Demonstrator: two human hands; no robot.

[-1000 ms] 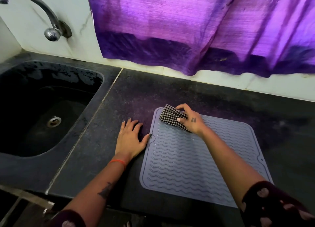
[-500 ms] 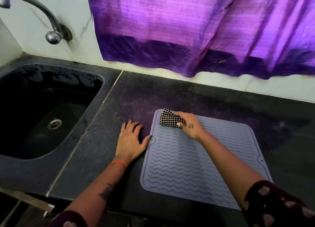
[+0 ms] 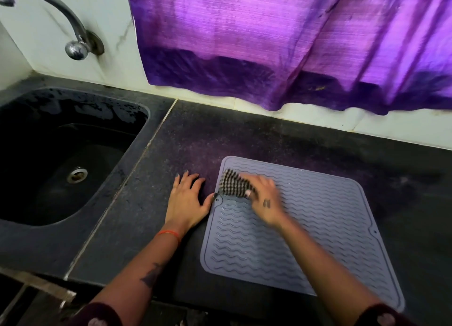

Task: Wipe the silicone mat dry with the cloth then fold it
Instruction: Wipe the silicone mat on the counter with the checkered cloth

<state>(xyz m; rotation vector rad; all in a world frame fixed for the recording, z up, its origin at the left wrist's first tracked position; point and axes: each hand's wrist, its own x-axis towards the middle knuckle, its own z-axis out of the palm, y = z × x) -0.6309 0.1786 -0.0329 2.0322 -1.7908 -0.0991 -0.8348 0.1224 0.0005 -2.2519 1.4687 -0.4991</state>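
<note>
the mat (image 3: 305, 230) lies flat on the table (image 3: 171, 154), to the right of the sink (image 3: 61, 154). the right hand (image 3: 265, 201) is clenched on the bunched cloth (image 3: 233, 185) and presses it on the mat's far corner, the one nearest the sink. this hand is blurred, which suggests a wiping stroke in progress. the left hand (image 3: 188, 198) rests flat on the table, fingers spread, gripping nothing; its thumb touches the mat's sink-side edge and pins it.

risk 1: the mat may slide or buckle away from the sink under a hard stroke, since only the thumb holds it.
risk 2: the cloth is bunched small, so it covers little surface per pass. the wavy ridges may keep water in the grooves, and folding too early would trap that water inside.
risk 3: the corner of the mat farthest from the sink appears to reach the table's near edge and could droop.

containers: the sink is the only one. it holds no objects; droplets sit on its inner walls.
</note>
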